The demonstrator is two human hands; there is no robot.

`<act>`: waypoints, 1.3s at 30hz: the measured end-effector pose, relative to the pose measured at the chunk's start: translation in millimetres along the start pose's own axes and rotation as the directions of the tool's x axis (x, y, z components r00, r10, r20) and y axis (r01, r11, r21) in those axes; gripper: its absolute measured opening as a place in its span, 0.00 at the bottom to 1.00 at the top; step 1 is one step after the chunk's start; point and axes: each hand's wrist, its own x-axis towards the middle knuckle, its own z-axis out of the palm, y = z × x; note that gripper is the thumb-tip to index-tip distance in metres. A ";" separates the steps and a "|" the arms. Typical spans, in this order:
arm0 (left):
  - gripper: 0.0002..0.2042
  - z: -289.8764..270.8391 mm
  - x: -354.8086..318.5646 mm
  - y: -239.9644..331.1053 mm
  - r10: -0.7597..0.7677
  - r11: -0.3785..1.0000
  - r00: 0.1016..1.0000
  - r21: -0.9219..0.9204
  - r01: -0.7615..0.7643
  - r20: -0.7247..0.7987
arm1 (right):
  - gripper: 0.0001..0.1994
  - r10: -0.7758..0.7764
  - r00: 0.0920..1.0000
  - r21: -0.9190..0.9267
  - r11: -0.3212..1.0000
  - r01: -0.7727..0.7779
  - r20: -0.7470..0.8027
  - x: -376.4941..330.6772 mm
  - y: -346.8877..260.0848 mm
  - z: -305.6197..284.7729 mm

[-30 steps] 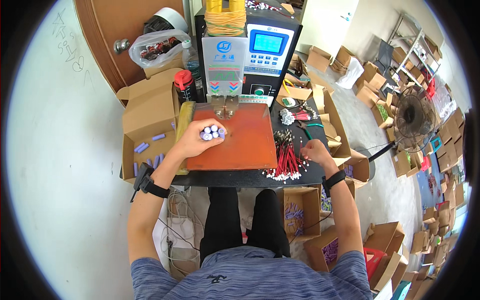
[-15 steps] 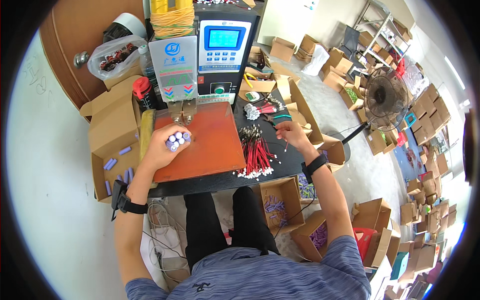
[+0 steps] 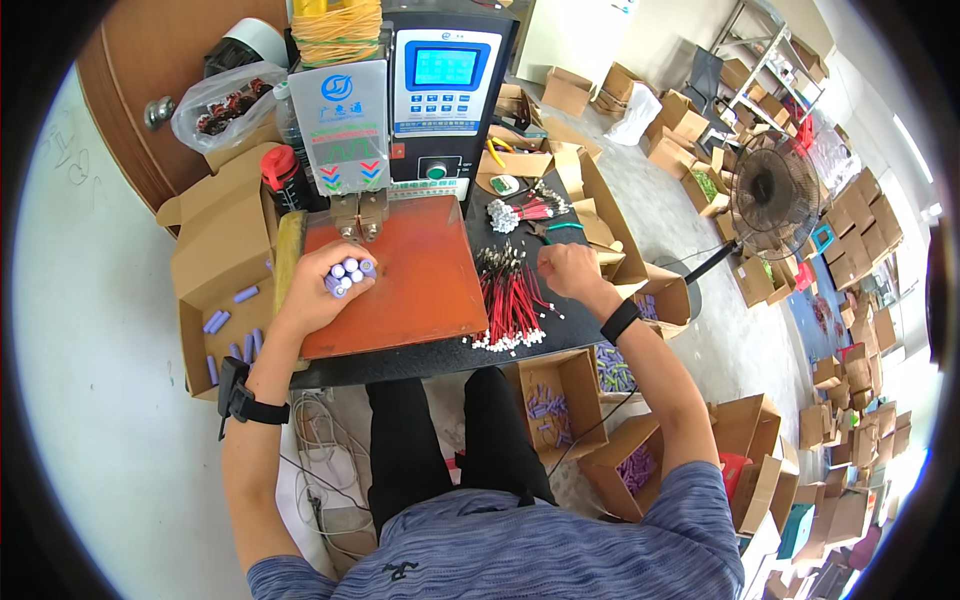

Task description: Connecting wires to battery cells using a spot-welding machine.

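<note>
Several purple cylindrical battery cells [image 3: 350, 275] stand bundled in my left hand [image 3: 313, 290], their ends facing up. That hand is over the orange-brown mat [image 3: 420, 285], just in front of the spot welder's metal electrode holders [image 3: 358, 218]. My right hand [image 3: 570, 270] is closed above the black table, to the right of a pile of red and black wire leads with white connectors [image 3: 510, 305]. Its fingertips are curled out of sight, so what they hold, if anything, is hidden. Green-handled pliers [image 3: 555, 230] lie just beyond it.
The welder's control box [image 3: 440, 85] with its lit screen stands at the back. A second bundle of leads [image 3: 525, 208] lies behind the pile. Left of the mat is a cardboard box [image 3: 215, 290] with loose cells; an open box of cells [image 3: 560, 400] sits below the table's edge.
My right hand has drawn slightly left, toward the wire leads, and its fingers have turned under into a closed shape. My left hand keeps its hold on the cells. The view has shifted slightly.
</note>
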 end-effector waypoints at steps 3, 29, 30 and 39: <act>0.12 2.1 -0.3 0.9 -0.009 1.000 1.000 0.029 0.008 0.029 | 0.07 -0.010 1.000 -0.056 0.998 0.009 -0.020 -0.1 -2.5 -9.1; 0.10 -76.8 -369.4 146.6 -0.560 0.710 0.570 0.007 0.704 -0.602 | 0.06 -0.716 0.686 0.760 0.372 0.533 -0.130 -23.5 -411.4 56.0; 0.10 -71.3 -375.1 169.5 -0.543 0.699 0.550 0.023 0.715 -0.635 | 0.06 -0.738 0.660 0.747 0.358 0.560 -0.141 -31.8 -431.8 47.0; 0.09 -60.6 -369.3 197.7 -0.441 0.669 0.547 0.145 0.729 -0.711 | 0.04 -0.799 0.526 0.759 0.141 0.636 -0.292 -55.4 -497.6 6.8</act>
